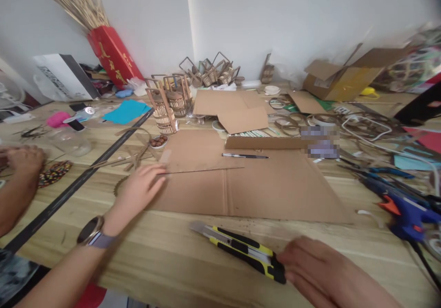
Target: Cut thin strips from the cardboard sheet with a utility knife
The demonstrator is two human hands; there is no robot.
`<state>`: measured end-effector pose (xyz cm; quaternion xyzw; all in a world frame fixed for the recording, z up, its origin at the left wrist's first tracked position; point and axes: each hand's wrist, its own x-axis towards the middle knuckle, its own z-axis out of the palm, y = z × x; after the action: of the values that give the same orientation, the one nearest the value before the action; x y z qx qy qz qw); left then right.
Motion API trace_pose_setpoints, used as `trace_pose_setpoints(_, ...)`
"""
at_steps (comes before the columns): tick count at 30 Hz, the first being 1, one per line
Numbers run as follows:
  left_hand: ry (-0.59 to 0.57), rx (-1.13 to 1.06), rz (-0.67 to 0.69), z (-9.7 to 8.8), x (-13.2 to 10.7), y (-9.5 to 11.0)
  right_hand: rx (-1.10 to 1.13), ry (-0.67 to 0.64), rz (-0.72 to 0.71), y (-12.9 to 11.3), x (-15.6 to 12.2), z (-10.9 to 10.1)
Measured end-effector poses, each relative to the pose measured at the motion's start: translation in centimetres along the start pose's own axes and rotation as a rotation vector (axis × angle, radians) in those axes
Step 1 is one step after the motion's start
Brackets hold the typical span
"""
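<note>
"One cutter [241,246] before us: which way does it lie?"

"Leftward and slightly away from our right grip [313,262], the nearer one, its long axis slanting over the table [155,253]. The handle's butt meets our right fingers, and the blade [199,228] ends near the front edge of the cardboard [275,184]."

"Do we have hold of it?"

"Our fingers are bent close at the butt, but we cannot tell whether they clasp it. Our left grip [143,188] lies palm down on the cardboard's left side, fingers extended, grasping nothing"
</note>
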<state>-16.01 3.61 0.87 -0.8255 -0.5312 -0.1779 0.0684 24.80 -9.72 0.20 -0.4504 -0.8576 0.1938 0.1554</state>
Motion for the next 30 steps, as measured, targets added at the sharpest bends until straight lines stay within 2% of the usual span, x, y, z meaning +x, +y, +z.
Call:
trace_pose_setpoints(3,-0.127,0.033,0.152,1.1,2.8,1.9,-0.126,0.097,-0.025,0.5,3.6,-2.1)
trace_pose_setpoints(6,-0.273,0.08,0.172,2.0,5.2,3.1,-0.189,0.055,0.018,2.8,6.1,-3.1)
trace_pose_setpoints(8,-0.34,0.084,0.173,2.5,6.2,3.4,-0.333,0.07,0.077,4.6,7.6,-3.6)
trace_pose_setpoints(10,-0.351,0.057,0.186,2.8,6.7,3.5,-0.468,0.079,0.164,6.2,9.3,-4.0)
trace_pose_setpoints(14,-0.368,-0.046,0.24,3.2,6.4,4.2,-0.577,0.072,0.226,7.9,13.1,-4.2)
trace_pose_setpoints(19,-0.397,-0.128,0.311,2.9,5.4,6.9,-0.678,0.03,0.271,8.6,16.9,-3.5)
trace_pose_setpoints(22,-0.418,-0.16,0.325,2.8,5.0,8.4,-0.716,0.014,0.293,8.3,17.4,-3.6)
trace_pose_setpoints(24,-0.42,-0.169,0.338,3.0,4.9,9.2,-0.726,0.007,0.285,7.6,16.9,-4.0)
trace_pose_setpoints(27,-0.395,-0.172,0.373,3.3,4.9,10.2,-0.719,0.004,0.263,6.1,14.6,-4.5)
trace_pose_setpoints(30,-0.387,-0.17,0.412,3.5,5.3,11.5,-0.702,0.034,0.283,5.5,11.0,-5.0)
